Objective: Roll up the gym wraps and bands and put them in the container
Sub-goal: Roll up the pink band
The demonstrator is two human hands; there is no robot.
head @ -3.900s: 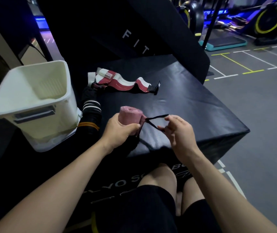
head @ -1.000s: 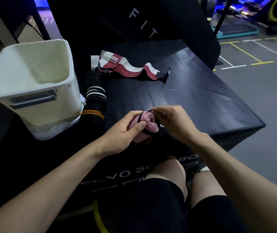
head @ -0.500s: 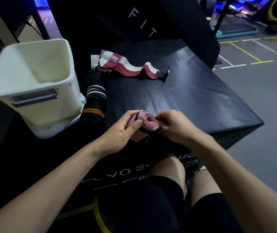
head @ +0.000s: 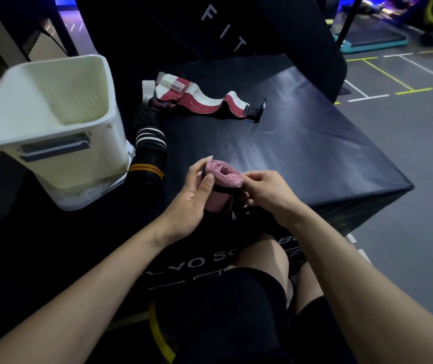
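Black strap now wound around pink wrap roll (head: pixel 222 183), no longer stretched out | left hand (head: pixel 187 203) grips roll, right hand (head: pixel 267 191) fingers pinch its edge | roll nearly ready for container (head: pixel 52 127)

Pink wrap (head: pixel 223 185): soft matt woven cloth, rolled, thin black elastic cord round it. Red-and-white wrap (head: pixel 204 102): matt fabric, small stitched label. Black striped bands (head: pixel 149 145): dull knit cloth. Bin (head: pixel 52 132): smooth cream plastic, ribbed inner wall. Padded box (head: pixel 302 153): black vinyl, slight sheen, faint creases. Floor (head: pixel 420 132): matt grey rubber, painted lines.
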